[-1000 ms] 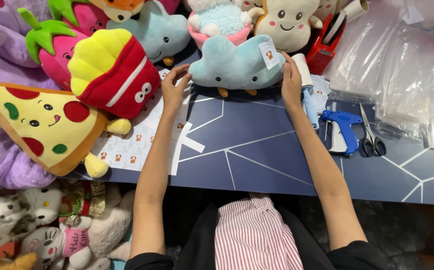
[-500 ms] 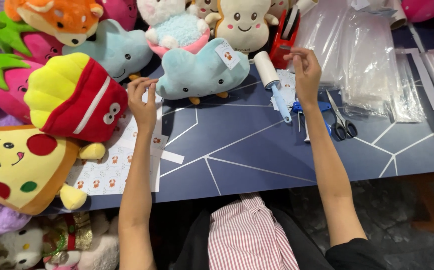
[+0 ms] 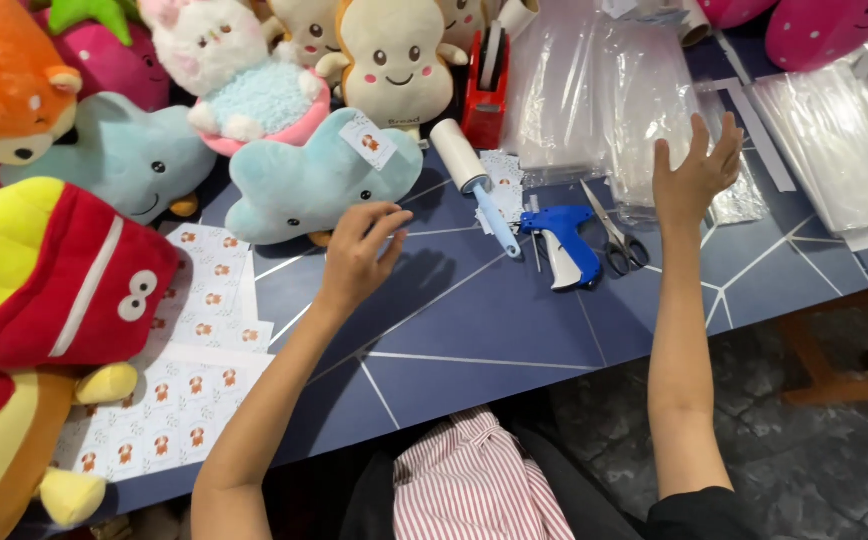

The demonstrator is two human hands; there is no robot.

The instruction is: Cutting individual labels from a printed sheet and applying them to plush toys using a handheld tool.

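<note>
Two empty hands, right hand (image 3: 696,170) over plastic bags (image 3: 604,95), left hand (image 3: 359,255) beside cloud plush (image 3: 304,180)

A dark blue tabletop (image 3: 474,320) with thin white lines in a geometric pattern fills the middle of the frame. At lower left lie sheets of small stickers (image 3: 179,385). Plush toys crowd the left and top: a red fries plush (image 3: 54,275), a light blue cloud plush (image 3: 319,175), a toast plush (image 3: 394,60). At centre lie a lint roller (image 3: 472,180), a blue tagging gun (image 3: 566,240) and scissors (image 3: 616,240). Clear plastic bags (image 3: 594,100) cover the upper right, beside a red tape dispenser (image 3: 486,90)
</note>
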